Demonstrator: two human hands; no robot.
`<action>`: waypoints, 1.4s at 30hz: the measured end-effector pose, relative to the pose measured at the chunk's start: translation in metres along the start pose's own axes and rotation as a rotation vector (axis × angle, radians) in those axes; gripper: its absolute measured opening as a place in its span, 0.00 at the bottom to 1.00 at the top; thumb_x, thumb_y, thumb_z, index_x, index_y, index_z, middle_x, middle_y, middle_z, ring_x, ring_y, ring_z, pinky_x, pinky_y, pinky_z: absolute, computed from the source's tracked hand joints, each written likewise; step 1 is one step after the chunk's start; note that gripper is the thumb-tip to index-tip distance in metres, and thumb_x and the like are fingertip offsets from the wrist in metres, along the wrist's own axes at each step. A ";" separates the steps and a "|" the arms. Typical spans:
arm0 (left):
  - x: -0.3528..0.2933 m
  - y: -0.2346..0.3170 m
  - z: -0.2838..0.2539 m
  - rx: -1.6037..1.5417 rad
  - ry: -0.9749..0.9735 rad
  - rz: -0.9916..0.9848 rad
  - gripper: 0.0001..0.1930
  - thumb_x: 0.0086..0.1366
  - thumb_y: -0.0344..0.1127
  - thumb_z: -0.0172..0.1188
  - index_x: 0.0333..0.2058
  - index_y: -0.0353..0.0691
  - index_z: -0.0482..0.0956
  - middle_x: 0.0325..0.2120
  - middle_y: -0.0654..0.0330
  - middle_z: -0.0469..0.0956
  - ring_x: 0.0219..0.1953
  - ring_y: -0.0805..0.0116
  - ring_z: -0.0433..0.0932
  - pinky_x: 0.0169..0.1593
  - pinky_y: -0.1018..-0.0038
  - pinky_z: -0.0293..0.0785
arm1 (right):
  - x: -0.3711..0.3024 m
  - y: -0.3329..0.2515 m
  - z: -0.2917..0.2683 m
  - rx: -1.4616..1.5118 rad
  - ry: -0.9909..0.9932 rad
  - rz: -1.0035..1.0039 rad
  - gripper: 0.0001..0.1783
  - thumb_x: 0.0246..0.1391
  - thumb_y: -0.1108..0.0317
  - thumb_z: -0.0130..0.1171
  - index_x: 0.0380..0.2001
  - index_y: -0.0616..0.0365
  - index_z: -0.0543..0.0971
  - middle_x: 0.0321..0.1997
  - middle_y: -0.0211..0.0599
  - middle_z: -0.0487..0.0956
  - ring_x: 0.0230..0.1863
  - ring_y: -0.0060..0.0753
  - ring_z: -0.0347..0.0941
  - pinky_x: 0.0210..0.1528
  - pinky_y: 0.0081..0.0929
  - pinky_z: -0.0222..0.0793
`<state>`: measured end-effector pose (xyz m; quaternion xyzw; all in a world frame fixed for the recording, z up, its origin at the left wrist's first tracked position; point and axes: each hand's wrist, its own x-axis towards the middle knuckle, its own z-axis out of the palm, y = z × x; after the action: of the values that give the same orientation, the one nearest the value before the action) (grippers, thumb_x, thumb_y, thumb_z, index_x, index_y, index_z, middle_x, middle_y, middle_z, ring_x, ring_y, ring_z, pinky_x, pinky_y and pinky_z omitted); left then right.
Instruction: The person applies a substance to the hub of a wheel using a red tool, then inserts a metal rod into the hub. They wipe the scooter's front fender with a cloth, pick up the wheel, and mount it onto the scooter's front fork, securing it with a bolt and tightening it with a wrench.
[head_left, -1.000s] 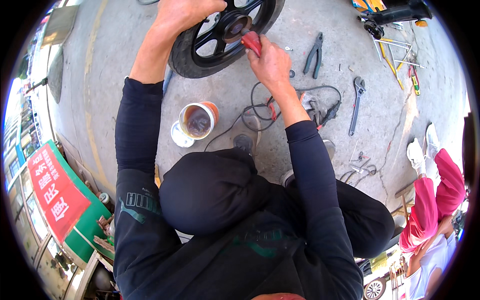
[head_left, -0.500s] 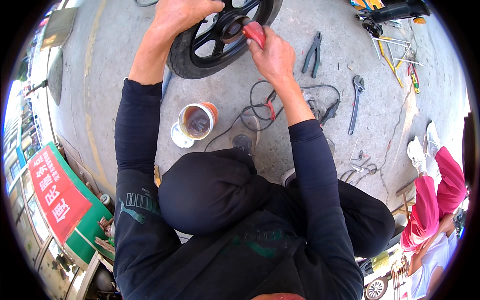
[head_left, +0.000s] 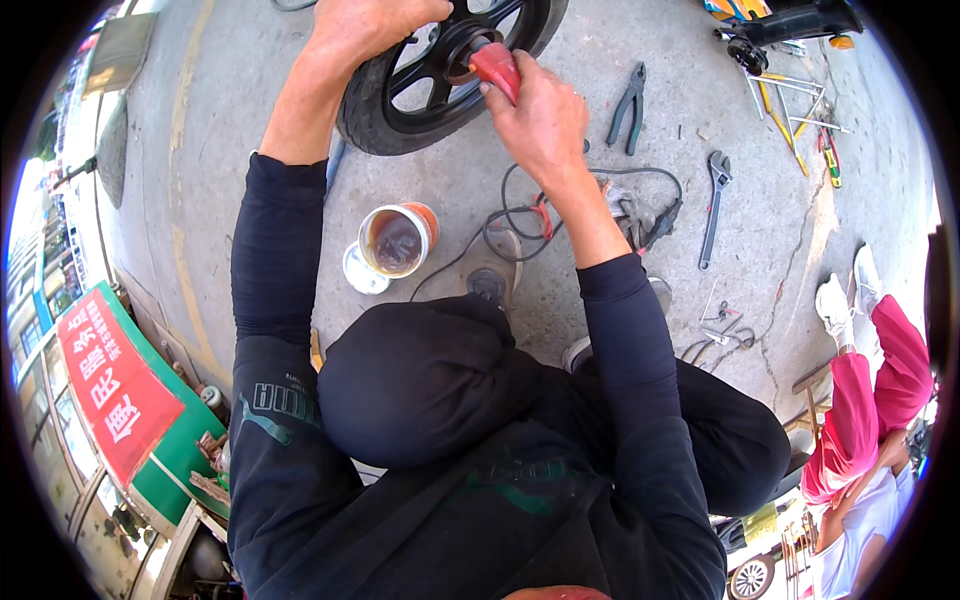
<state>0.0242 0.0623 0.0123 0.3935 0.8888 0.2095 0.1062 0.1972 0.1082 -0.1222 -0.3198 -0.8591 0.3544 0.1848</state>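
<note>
A black spoked wheel (head_left: 420, 133) with a rubber tyre is at the top of the view, partly cut off. My left hand (head_left: 375, 25) grips its left side, the thumb lying across toward the hub; its other fingers are mostly out of sight. My right hand (head_left: 545, 118) is closed around a red-handled tool (head_left: 497, 70), perhaps a screwdriver. A short dark shaft runs from the handle to the wheel's hub (head_left: 463, 48), where its tip is hard to make out. Below the wheel, an open tub of brown grease (head_left: 397, 243) stands with its white lid (head_left: 362, 272) beside it.
Pliers (head_left: 627, 108) and an adjustable wrench (head_left: 714, 210) lie on the concrete to the right. A black cable (head_left: 515, 212) loops below my right hand. More tools (head_left: 790, 115) lie at upper right, and a seated person's red trousers (head_left: 850, 420) show at lower right.
My right hand and the red handle have shifted slightly left, and more of the shaft shows at the hub. The wheel has moved slightly right and up, my left hand still on it.
</note>
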 end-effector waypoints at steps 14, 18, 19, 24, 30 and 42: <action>-0.001 -0.001 0.001 0.026 0.026 0.055 0.34 0.45 0.36 0.71 0.54 0.35 0.76 0.42 0.44 0.82 0.44 0.51 0.83 0.49 0.64 0.77 | -0.039 -0.010 0.032 0.062 -0.050 0.090 0.31 0.51 0.57 0.67 0.56 0.62 0.75 0.41 0.55 0.82 0.39 0.59 0.80 0.41 0.48 0.76; 0.000 -0.001 0.001 -0.006 -0.006 0.014 0.33 0.45 0.35 0.71 0.54 0.35 0.76 0.40 0.45 0.83 0.39 0.53 0.84 0.46 0.64 0.79 | -0.044 -0.003 0.039 0.052 -0.065 0.088 0.33 0.51 0.58 0.66 0.57 0.63 0.74 0.41 0.54 0.82 0.37 0.59 0.80 0.39 0.49 0.76; 0.000 -0.002 0.001 0.005 0.006 0.038 0.33 0.45 0.35 0.71 0.54 0.35 0.76 0.39 0.45 0.83 0.38 0.54 0.85 0.45 0.64 0.79 | -0.045 0.002 0.044 0.041 -0.054 0.071 0.33 0.51 0.59 0.66 0.58 0.63 0.73 0.40 0.54 0.81 0.36 0.59 0.81 0.38 0.50 0.76; -0.004 -0.001 0.001 0.023 0.038 0.061 0.33 0.46 0.34 0.71 0.54 0.34 0.76 0.39 0.45 0.83 0.38 0.55 0.85 0.45 0.64 0.79 | -0.040 0.015 0.049 -0.009 -0.066 0.116 0.31 0.52 0.59 0.66 0.57 0.63 0.73 0.39 0.54 0.81 0.35 0.58 0.81 0.37 0.50 0.76; 0.000 0.005 -0.012 -0.137 -0.090 -0.094 0.33 0.47 0.33 0.71 0.55 0.33 0.75 0.38 0.46 0.83 0.35 0.58 0.85 0.43 0.67 0.79 | -0.027 0.037 0.041 0.071 0.227 0.272 0.28 0.54 0.58 0.65 0.55 0.62 0.73 0.40 0.53 0.81 0.38 0.60 0.80 0.41 0.52 0.74; 0.023 -0.084 -0.012 -0.198 -0.054 -0.005 0.35 0.48 0.33 0.72 0.56 0.27 0.73 0.38 0.54 0.83 0.38 0.69 0.81 0.47 0.74 0.76 | -0.037 0.100 -0.020 0.921 0.109 0.776 0.31 0.61 0.52 0.64 0.58 0.63 0.73 0.43 0.35 0.81 0.37 0.24 0.79 0.28 0.18 0.68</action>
<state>-0.0508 0.0256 -0.0154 0.3844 0.8615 0.2854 0.1692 0.2769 0.1473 -0.1846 -0.5146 -0.4271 0.7147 0.2051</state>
